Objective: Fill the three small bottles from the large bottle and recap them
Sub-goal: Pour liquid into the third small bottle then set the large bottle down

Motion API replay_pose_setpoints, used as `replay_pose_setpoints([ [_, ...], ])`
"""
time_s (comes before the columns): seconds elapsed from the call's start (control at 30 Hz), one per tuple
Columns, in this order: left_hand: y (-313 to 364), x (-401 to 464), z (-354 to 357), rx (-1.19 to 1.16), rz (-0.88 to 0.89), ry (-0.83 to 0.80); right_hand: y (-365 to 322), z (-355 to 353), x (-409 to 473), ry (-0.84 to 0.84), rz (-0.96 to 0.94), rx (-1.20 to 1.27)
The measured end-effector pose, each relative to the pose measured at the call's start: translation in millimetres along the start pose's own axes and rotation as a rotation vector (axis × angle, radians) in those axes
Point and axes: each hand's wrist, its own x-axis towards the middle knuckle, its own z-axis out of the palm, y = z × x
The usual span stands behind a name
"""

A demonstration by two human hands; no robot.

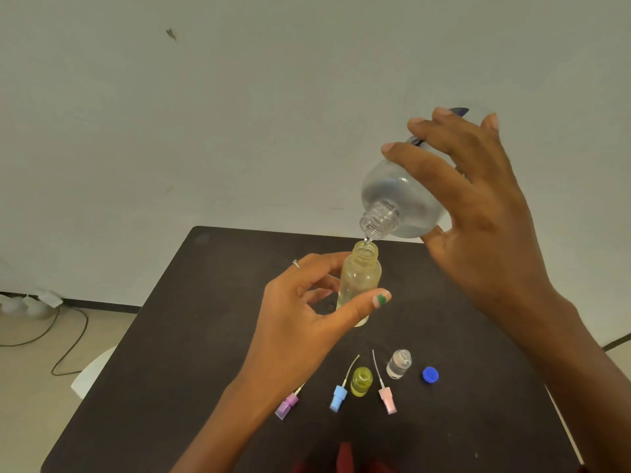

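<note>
My right hand [478, 199] grips the large clear bottle [399, 199] and tilts it neck-down; liquid drips from its mouth. Right under that mouth, my left hand [307, 308] holds a pale yellow small bottle [360, 278] upright above the table, uncapped. On the dark table [170, 370] stand a yellow-green small bottle [362, 382] and a clear small bottle [398, 364], both open. Three spray caps with tubes lie near them: purple [286, 406], blue [338, 397] and pink [387, 399]. A blue screw cap [430, 374] lies to the right of the clear bottle.
A pale wall rises behind the table. On the floor to the left run a dark cable [68, 339] and some white things by the skirting. A white rounded object [92, 370] shows beside the table's left edge. Something red [345, 455] shows at the bottom edge.
</note>
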Motion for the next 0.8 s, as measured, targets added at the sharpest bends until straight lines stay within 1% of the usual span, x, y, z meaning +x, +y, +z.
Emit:
replay_pose_setpoints([
  [0.8,-1.5,0.0,0.1,-0.014,0.003,0.000,-1.9,0.7,0.1,0.000,-0.011,0.006],
])
